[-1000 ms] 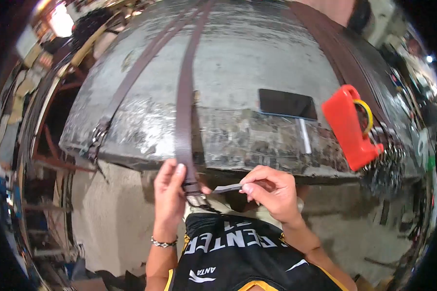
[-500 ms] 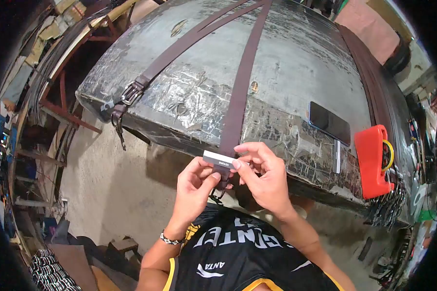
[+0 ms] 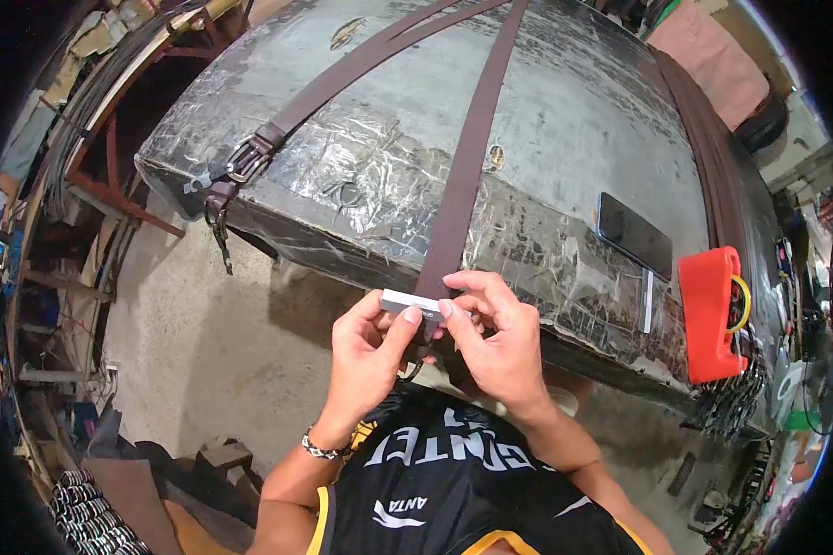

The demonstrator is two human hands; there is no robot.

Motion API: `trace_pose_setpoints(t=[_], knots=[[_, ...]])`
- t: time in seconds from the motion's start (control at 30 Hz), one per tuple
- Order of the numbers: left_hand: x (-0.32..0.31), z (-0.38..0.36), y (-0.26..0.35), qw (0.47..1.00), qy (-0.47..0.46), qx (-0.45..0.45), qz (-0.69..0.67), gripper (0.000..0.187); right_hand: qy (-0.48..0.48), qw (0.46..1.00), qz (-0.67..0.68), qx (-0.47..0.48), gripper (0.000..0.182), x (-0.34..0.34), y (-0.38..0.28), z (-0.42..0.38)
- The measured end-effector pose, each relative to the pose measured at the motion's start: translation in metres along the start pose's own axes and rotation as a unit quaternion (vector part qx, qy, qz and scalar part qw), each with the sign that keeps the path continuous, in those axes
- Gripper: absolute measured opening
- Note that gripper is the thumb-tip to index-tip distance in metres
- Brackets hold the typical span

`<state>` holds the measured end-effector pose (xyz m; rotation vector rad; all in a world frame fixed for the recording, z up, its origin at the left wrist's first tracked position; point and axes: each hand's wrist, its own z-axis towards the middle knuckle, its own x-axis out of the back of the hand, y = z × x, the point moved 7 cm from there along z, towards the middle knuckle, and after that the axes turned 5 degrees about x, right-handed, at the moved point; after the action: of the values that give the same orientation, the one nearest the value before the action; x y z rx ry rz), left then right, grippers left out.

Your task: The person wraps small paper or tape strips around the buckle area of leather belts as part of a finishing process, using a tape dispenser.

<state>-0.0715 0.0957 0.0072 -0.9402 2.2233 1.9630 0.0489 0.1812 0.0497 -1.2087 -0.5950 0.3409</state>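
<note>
Grey and white, a small strip (image 3: 403,302) is pinched by the left hand (image 3: 366,350) and right hand (image 3: 502,340) over a brown belt (image 3: 467,180) at the near edge of the counter (image 3: 551,176).

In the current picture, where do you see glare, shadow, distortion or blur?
Head view: glare whitens the crinkled film on the table; head view: shadow darkens the floor near the table's front edge; head view: wide-lens distortion, black corners; head view: left hand and right hand look fairly clear, but the print on their strip is too small to read surely.
</note>
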Motion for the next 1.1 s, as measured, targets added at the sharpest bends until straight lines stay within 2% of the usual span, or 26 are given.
trace_pose_setpoints(t=[0.4, 0.5, 0.6, 0.7, 0.8, 0.93, 0.97, 1.1], knots=[[0.001, 0.000, -0.001, 1.000, 0.020, 0.007, 0.000, 0.014, -0.026, 0.999, 0.013, -0.020, 0.021, 0.001, -0.001, -0.002], [0.001, 0.000, 0.000, 1.000, 0.025, 0.009, 0.002, 0.014, 0.002, 0.999, 0.036, -0.024, 0.022, 0.001, 0.004, -0.003], [0.002, -0.001, 0.002, 0.999, 0.039, 0.012, 0.003, 0.014, 0.032, 0.999, 0.000, -0.008, 0.020, 0.005, -0.006, -0.004], [0.007, -0.002, 0.002, 0.999, 0.052, 0.006, 0.014, 0.013, 0.088, 0.979, -0.144, 0.116, 0.015, 0.019, -0.032, -0.012], [0.007, -0.003, 0.003, 0.998, 0.057, 0.000, 0.034, 0.012, 0.034, 0.993, -0.091, 0.070, 0.008, 0.019, -0.031, -0.019], [0.004, -0.008, 0.004, 0.996, 0.067, -0.016, 0.055, 0.010, 0.008, 0.999, -0.033, -0.027, 0.013, 0.001, 0.002, -0.015], [0.004, -0.010, 0.005, 0.996, 0.073, -0.018, 0.056, 0.010, -0.001, 0.999, -0.023, -0.028, 0.015, -0.002, 0.005, -0.012], [0.006, -0.011, 0.007, 0.996, 0.076, -0.016, 0.048, 0.011, -0.024, 0.988, 0.110, -0.102, 0.014, -0.015, 0.031, -0.013]])
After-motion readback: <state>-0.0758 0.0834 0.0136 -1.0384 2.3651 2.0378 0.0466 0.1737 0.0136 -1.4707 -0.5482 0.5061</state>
